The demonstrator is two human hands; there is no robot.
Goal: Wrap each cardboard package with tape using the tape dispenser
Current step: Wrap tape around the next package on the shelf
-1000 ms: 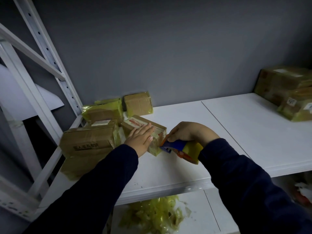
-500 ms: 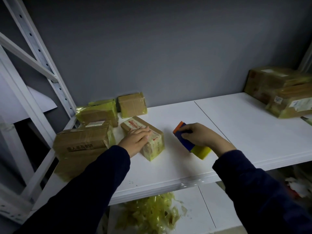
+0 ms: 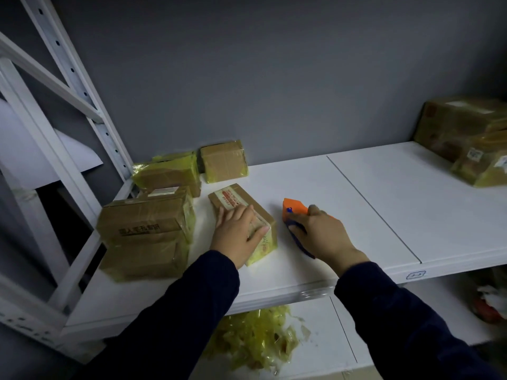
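Note:
A small cardboard package [image 3: 233,200] with a red-printed label and yellowish tape lies on the white shelf [image 3: 356,204], left of centre. My left hand [image 3: 237,234] rests on top of it, fingers spread over its near end. Just to the right, my right hand [image 3: 319,233] grips the orange and blue tape dispenser [image 3: 295,208], which sits low on the shelf, apart from the package. The tape roll is hidden under my hand.
A stack of larger taped boxes [image 3: 145,226] stands to the left, with two more packages [image 3: 223,161] against the grey wall. More boxes [image 3: 466,138] sit at the far right. Crumpled yellow tape scraps [image 3: 258,338] lie on the lower shelf. A white rack post [image 3: 82,86] rises at left.
My right hand has drawn the dispenser away from the package's end to the right and lowered it onto the shelf. My left hand stayed on the package.

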